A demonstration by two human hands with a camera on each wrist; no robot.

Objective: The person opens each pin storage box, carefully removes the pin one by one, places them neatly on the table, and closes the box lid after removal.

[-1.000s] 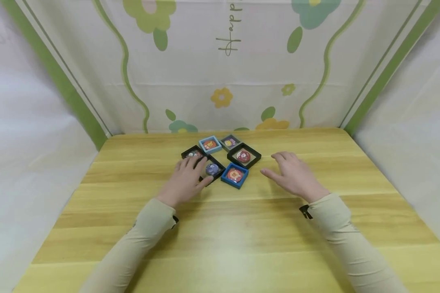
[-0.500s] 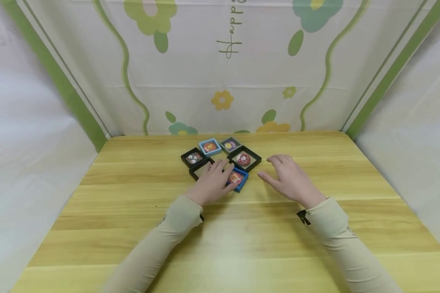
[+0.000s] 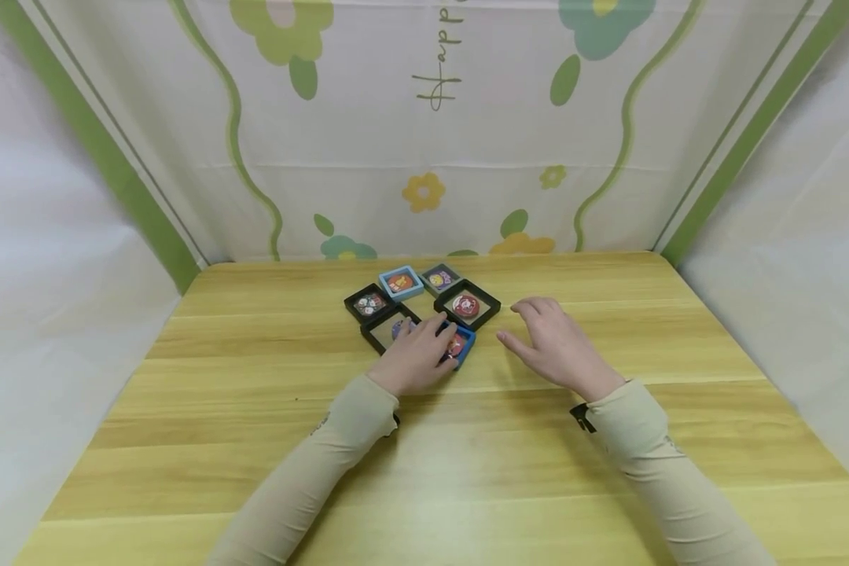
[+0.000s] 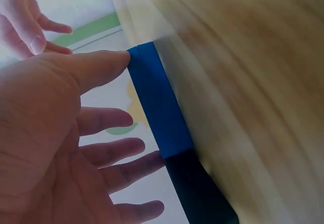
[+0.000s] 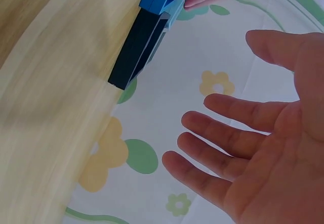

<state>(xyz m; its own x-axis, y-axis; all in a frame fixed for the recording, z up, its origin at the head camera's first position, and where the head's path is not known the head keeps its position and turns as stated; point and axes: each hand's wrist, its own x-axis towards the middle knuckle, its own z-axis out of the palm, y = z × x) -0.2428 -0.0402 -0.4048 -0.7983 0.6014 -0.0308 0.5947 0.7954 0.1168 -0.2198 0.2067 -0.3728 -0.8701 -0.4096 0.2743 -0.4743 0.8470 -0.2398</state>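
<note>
Several small square display frames with round badges inside lie in a ring on the table. My left hand (image 3: 412, 360) is over the blue frame (image 3: 470, 341), covering part of it and its red badge. In the left wrist view the thumb tip rests at one corner of the blue frame (image 4: 159, 102), with the other fingers loosely extended over it. Beside it, a larger black frame (image 3: 376, 338) with a blue badge is partly hidden by this hand. My right hand (image 3: 559, 346) hovers to the right, fingers relaxed, holding nothing, nearest to the black frame with a red badge (image 3: 467, 305).
A small black frame (image 3: 369, 303), a light blue frame (image 3: 401, 282) and a grey frame (image 3: 441, 277) complete the ring's back and left. The wooden table (image 3: 439, 472) ends at a flower-printed cloth (image 3: 368, 134) behind.
My left hand has moved right, from over the black frames on the left to the blue frame. The right hand has hardly moved, and the frames keep about the same places.
</note>
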